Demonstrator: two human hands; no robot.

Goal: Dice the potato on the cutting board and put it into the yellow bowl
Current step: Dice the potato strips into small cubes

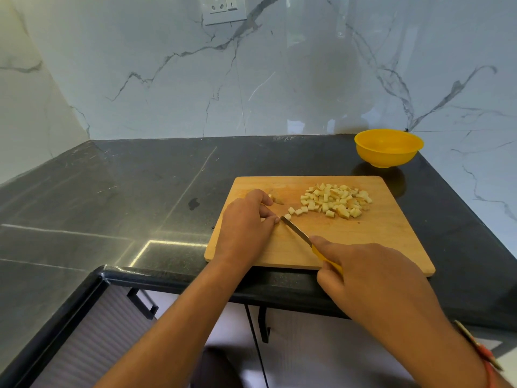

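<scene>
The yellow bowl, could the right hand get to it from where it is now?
Probably yes. The yellow bowl stands beyond the far right corner of the cutting board, with only the low potato dice lying between. But the right hand grips the knife, so it isn't free.

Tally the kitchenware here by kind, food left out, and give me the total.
Yellow bowl: 1
Wooden cutting board: 1
Yellow-handled knife: 1
Total: 3

Black countertop [112,191], marble wall [307,65], wall socket [223,8]
</scene>
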